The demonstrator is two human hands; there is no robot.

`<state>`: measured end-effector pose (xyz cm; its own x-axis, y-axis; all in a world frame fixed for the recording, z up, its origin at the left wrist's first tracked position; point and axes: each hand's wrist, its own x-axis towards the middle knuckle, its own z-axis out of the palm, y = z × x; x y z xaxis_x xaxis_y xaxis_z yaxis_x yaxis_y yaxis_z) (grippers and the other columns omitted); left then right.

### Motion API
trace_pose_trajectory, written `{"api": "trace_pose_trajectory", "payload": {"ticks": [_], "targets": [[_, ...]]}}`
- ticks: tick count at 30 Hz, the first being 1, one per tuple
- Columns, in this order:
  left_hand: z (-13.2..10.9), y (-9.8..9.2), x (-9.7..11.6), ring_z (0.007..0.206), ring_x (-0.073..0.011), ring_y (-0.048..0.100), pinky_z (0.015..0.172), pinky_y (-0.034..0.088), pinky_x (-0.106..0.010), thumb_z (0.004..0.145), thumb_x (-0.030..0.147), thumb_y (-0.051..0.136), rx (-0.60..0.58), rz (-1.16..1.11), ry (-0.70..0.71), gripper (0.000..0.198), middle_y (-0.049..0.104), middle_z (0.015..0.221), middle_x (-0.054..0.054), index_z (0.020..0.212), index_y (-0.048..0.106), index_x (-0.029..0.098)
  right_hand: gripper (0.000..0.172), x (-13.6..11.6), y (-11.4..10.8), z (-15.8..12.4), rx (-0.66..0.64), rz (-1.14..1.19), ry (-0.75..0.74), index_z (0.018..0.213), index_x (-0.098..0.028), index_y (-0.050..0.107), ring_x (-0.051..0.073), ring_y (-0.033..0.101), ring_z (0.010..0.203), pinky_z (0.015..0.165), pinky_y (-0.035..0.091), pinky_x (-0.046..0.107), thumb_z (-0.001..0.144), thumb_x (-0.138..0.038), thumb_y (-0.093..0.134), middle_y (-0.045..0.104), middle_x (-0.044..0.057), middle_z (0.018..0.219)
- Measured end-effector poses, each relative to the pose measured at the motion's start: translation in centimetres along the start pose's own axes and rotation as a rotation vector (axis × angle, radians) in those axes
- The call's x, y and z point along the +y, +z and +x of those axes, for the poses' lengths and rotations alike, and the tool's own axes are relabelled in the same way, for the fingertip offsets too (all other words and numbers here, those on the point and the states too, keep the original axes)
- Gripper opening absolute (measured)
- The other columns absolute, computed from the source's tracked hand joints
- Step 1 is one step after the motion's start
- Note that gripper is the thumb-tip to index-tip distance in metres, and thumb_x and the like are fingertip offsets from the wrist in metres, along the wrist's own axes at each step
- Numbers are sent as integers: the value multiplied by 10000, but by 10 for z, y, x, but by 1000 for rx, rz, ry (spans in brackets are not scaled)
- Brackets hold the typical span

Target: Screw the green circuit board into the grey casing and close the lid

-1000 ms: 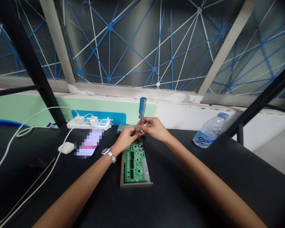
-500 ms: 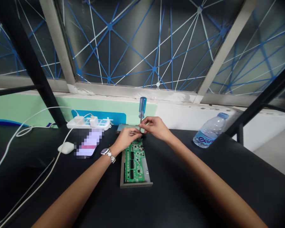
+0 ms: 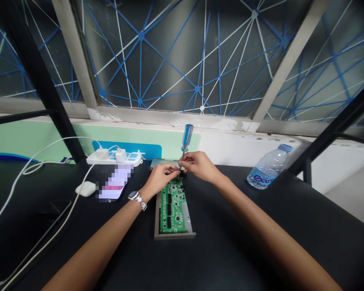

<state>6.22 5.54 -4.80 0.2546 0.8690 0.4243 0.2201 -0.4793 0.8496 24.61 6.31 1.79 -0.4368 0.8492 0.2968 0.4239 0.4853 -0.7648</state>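
Note:
A screwdriver [image 3: 187,137] with a clear blue handle stands nearly upright, its top leaning a little to the right. My right hand [image 3: 197,165] pinches its metal shaft below the handle. The tip points down at the far end of a green circuit board [image 3: 173,208], which lies in a grey metal casing [image 3: 174,236]. My left hand [image 3: 164,176] is closed, thumb against fingers, close to the lower shaft over the board's far end. What its fingertips hold, if anything, I cannot make out. A silver watch sits on the left wrist.
Behind the hands lies a flat metal panel [image 3: 162,163]. To the left are a phone [image 3: 115,184], a white rounded case [image 3: 85,188], a power strip [image 3: 115,157] and trailing white cables. A water bottle [image 3: 268,167] stands at the right, near the wall.
The screwdriver's handle has tilted to the right, and my right hand has shifted slightly down along the shaft. My left hand and the circuit board stay nearly in place.

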Motion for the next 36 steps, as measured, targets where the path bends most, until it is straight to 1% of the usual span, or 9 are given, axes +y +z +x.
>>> {"api": "trace_pose_trajectory", "payload": {"ticks": [5,9,13,15,17,20,25,30,36], "targets": [[-13,-14,12,792,-191,691,743,526,-296,892,325,571,-26,202,31,203,749,859,-40,898,723,189,167,-6,-8,-2,-2,29,-28,829,-156,653,164,684,623,606,526,269,857,-310,596,703,51,760],[-33,-29,20,802,-179,669,745,501,-287,896,304,557,-14,349,71,192,744,905,-26,903,723,209,215,-13,-11,-10,28,172,-4,895,-155,584,163,694,655,564,539,256,883,-370,578,716,91,862],[-51,-42,25,854,-180,662,782,493,-299,888,284,558,-72,389,82,177,735,945,-28,929,716,215,288,-10,4,-35,87,424,99,937,-216,432,165,689,583,518,568,298,897,-480,540,699,44,832],[-56,-44,26,876,-183,657,820,487,-317,880,273,567,-105,393,90,162,728,949,-32,921,713,217,336,-4,17,-51,137,557,138,913,-241,367,176,695,583,536,584,330,858,-469,606,686,1,783],[-58,-44,27,890,-190,649,843,480,-338,867,270,584,-126,401,109,147,721,949,-38,922,711,220,411,2,29,-65,216,663,160,897,-254,330,189,707,619,563,594,347,800,-400,701,679,-24,765],[-58,-41,28,883,-200,634,837,475,-359,843,277,623,-160,423,128,132,717,940,-40,928,711,228,428,7,42,-78,313,770,165,907,-262,321,199,716,655,632,606,396,786,-324,727,692,-22,801],[-58,-38,30,860,-198,628,811,477,-348,832,302,646,-182,415,125,123,714,911,-38,905,714,229,421,6,53,-82,437,877,191,905,-262,336,204,723,668,667,606,400,775,-291,736,708,-11,809],[-57,-35,31,842,-183,637,784,477,-314,859,300,619,-175,383,97,121,706,901,-38,868,703,212,425,6,62,-82,515,952,199,901,-262,348,203,723,660,673,603,395,756,-257,747,709,-18,802],[-59,-30,30,803,-168,633,758,478,-300,879,250,584,-135,365,83,118,697,880,-32,852,689,203,410,4,68,-84,547,987,211,889,-264,347,203,724,673,660,593,372,757,-226,734,708,-21,811]]}}
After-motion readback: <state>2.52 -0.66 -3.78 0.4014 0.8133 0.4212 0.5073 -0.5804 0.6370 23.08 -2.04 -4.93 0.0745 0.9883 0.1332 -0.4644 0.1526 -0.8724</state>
